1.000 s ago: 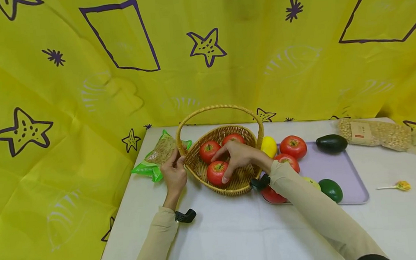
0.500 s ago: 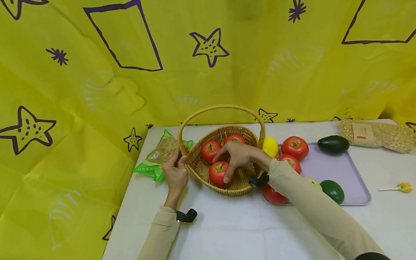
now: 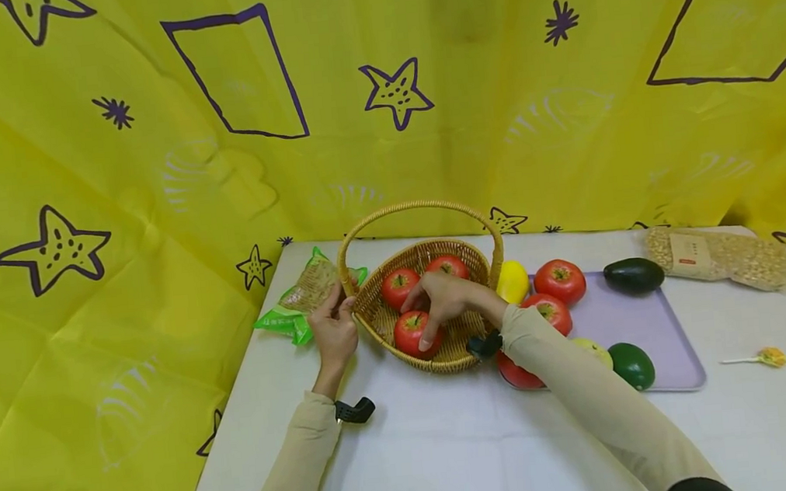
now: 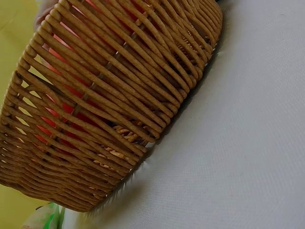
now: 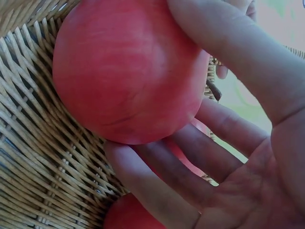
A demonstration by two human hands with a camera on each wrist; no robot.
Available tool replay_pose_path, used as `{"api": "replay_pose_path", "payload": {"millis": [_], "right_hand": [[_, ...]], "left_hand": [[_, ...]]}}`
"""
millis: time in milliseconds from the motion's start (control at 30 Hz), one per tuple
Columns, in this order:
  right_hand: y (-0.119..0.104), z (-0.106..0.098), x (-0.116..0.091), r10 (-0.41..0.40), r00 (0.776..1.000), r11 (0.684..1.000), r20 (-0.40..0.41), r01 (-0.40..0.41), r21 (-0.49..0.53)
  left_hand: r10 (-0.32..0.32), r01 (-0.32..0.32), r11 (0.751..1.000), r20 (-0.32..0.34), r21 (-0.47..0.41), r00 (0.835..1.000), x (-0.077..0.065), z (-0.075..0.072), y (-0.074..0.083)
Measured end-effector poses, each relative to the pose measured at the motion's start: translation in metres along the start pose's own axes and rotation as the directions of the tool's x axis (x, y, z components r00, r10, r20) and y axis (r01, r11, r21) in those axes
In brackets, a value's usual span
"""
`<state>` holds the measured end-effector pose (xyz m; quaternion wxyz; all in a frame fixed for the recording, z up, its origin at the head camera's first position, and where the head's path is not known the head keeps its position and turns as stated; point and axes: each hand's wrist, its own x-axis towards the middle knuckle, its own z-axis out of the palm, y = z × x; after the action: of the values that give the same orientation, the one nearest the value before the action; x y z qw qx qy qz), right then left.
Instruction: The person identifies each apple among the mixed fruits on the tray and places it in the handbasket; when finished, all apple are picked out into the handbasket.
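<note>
A wicker basket (image 3: pixel 439 367) with a tall arched handle stands near the back of the table. My left hand (image 3: pixel 334 330) pinches its left end by the handle's foot; this hand is out of sight in the left wrist view, where the basket's woven side (image 4: pixel 119 76) fills much of the picture. Inside the basket, my right hand (image 3: pixel 448 297) holds a red apple (image 3: pixel 411 334), thumb on the near side and fingers round the far side. The right wrist view shows that apple (image 5: pixel 128 71) between thumb and fingers. Two more red apples (image 3: pixel 400 285) lie behind it.
A lilac tray (image 3: pixel 678 345) to the right carries red apples (image 3: pixel 560 281), a dark avocado (image 3: pixel 634 276), a green fruit (image 3: pixel 631 366) and others, partly under my right sleeve. A yellow fruit (image 3: pixel 512 282), green bag (image 3: pixel 306 292), bag of grains (image 3: pixel 724 255) and lollipop (image 3: pixel 768 357) lie around.
The head view shifts slightly. Both hands keep their places, the left at the basket's end and the right on the apple.
</note>
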<state>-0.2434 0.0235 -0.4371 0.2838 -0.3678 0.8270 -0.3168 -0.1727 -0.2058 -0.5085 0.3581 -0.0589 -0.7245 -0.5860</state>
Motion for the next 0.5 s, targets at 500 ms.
{"api": "replay_pose_path", "payload": {"millis": [500], "right_hand": [[0.004, -0.003, -0.007, -0.010, 0.999, 1.000, 0.044, 0.009, 0.030]], "left_hand": [[0.029, -0.030, 1.000, -0.005, -0.005, 1.000, 0.001, 0.003, 0.030]]}}
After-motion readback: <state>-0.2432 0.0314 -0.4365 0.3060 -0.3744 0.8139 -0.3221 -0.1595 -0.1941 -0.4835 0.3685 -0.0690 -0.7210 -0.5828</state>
